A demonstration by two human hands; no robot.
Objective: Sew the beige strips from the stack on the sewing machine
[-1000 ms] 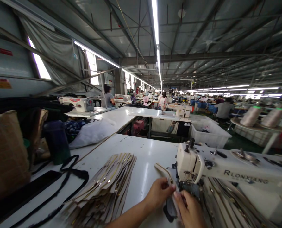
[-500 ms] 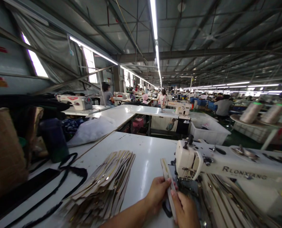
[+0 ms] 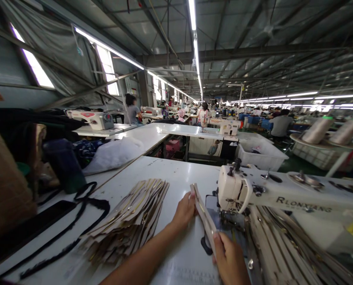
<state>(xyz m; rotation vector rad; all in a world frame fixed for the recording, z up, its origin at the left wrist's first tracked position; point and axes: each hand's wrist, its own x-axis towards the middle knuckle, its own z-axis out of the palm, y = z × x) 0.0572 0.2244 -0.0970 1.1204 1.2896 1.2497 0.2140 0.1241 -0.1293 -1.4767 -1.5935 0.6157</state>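
A beige zipper strip (image 3: 204, 215) is stretched between my two hands, just left of the sewing machine's needle area. My left hand (image 3: 184, 209) pinches it near its far end, and my right hand (image 3: 228, 253) grips the near end. The white sewing machine (image 3: 235, 190) stands to the right. On the table to the left lies a fanned pile of similar beige zipper strips (image 3: 134, 221) with gold-coloured metal parts. More such strips (image 3: 277, 245) are heaped under and behind the machine's arm.
Black cords (image 3: 87, 225), a dark bottle (image 3: 63, 164) and a white plastic bag (image 3: 115, 156) lie on the left of the white table (image 3: 182, 174). A white bin (image 3: 259, 152) and thread cones (image 3: 317, 130) are beyond the machine. Other people sit further back.
My left hand has slid left and forward along the strip, away from my right hand. The strip is now spread between the hands and has shifted slightly left.
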